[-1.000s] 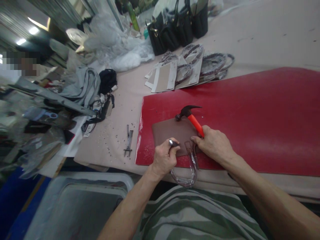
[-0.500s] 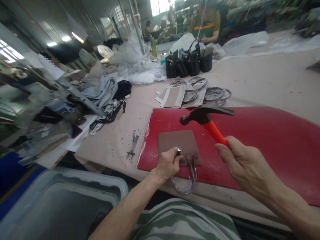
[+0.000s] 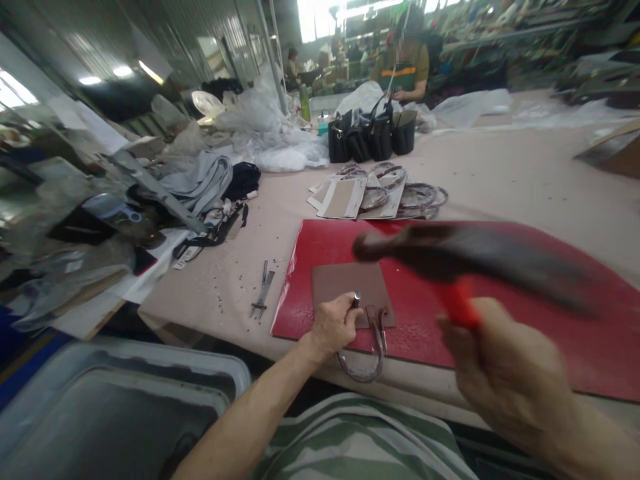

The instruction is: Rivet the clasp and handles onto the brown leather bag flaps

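- A grey plastic bin (image 3: 125,413) stands on the floor, left of the red board (image 3: 320,250) and nearer to the person.
- Grey cloth (image 3: 200,183) and dark cloth (image 3: 243,180) lie on the table (image 3: 500,173), left of and farther than the red board.
- A small pair of metal pliers (image 3: 261,293) lies on the table, just left of the red board, among small dark bits.
- The left hand (image 3: 334,325) is closed around a small metal punch (image 3: 356,299), and it stands upright on the brown leather panel (image 3: 347,287), which lies on the red board.
- A curved strap handle (image 3: 363,363) is joined at the near edge of the panel and hangs over the near edge of the red board.
- Black handbags (image 3: 367,137) and stacked panels with handles (image 3: 350,199) are on the table, behind the red board.
- The right hand (image 3: 505,373) is closed on the orange grip of a hammer (image 3: 465,260), above the red board; the hammer is blurred.
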